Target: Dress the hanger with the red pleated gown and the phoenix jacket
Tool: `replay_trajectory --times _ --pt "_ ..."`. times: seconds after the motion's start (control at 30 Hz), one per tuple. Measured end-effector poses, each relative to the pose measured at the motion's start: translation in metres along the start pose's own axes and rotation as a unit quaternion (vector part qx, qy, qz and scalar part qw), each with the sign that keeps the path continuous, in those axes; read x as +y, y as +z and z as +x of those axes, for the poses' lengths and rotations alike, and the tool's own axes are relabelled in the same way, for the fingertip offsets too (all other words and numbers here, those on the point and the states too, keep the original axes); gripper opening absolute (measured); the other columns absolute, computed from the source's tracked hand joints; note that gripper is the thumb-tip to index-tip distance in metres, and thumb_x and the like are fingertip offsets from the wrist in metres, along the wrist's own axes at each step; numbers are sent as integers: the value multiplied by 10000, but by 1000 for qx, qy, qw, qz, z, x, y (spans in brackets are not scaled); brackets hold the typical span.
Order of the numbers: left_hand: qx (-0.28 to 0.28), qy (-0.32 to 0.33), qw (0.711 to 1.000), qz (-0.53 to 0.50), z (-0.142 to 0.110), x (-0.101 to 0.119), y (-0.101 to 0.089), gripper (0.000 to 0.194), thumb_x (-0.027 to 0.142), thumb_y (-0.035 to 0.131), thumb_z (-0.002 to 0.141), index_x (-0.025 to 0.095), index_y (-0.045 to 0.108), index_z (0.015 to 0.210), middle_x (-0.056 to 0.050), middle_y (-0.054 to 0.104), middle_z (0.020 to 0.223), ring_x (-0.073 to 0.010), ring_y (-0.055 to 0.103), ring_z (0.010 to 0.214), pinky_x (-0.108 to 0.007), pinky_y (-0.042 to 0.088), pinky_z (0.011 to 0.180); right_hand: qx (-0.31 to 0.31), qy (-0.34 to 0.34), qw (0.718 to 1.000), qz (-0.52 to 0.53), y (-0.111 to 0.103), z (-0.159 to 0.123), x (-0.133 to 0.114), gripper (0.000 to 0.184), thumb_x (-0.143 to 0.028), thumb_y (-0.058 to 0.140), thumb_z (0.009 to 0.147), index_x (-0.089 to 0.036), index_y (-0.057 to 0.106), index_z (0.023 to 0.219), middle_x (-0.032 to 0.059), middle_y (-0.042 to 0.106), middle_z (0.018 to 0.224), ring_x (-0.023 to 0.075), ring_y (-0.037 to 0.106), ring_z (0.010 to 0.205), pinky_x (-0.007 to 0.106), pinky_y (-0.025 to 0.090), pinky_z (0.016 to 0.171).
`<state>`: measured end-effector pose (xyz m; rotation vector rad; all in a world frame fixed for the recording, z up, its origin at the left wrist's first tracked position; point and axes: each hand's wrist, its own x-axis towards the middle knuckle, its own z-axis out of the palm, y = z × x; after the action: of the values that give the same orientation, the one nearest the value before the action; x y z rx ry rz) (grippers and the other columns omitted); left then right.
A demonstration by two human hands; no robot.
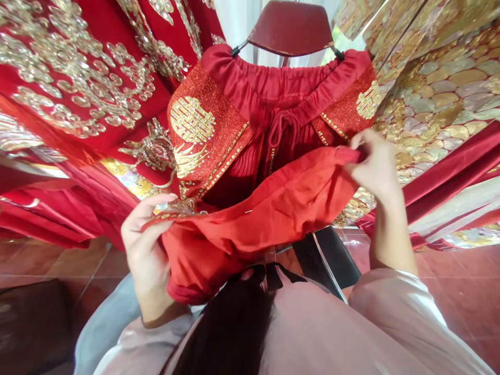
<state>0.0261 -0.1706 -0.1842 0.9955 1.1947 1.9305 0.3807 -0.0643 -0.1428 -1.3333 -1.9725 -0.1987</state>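
Observation:
A red skirt (222, 125) with a gathered drawstring waistband and gold embroidery hangs by clips from a dark red hanger (291, 28). Its front is lifted toward me, so the plain orange-red lining (258, 208) shows. At the lower left, my left hand (148, 250) pinches the beaded edge of the cloth between thumb and fingers. My right hand (373, 161) grips the other end of the raised edge, higher up. The cloth is stretched between the two hands. A tied red cord (283, 127) dangles at the waistband's middle.
Red garments with silvery beadwork (78, 78) hang close on the left. On the right is a gold scale-patterned garment (449, 88). Below stand a black seat (339, 255) and a dark box-like piece (35, 323) on the reddish tiled floor (449, 291).

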Motion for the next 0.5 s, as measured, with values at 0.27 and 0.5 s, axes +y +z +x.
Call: replay_trajectory --times 0.27,0.5 --pt "7 -101 995 -18 -27 15 25 374 165 557 475 267 755 776 35 670 662 -165 607 580 -225 506 508 -545 -131 755 342 138 -73 -67 877 -369 762 642 -116 397 1399 155 459 1385 268 470 1251 334 377 1043" --pt "53 -2 997 49 -36 16 15 172 152 626 500 244 730 602 55 698 795 -86 537 467 -178 426 420 -535 -150 781 284 170 -94 -119 604 -307 634 796 -124 484 1351 142 639 1172 263 612 1077 342 463 916"
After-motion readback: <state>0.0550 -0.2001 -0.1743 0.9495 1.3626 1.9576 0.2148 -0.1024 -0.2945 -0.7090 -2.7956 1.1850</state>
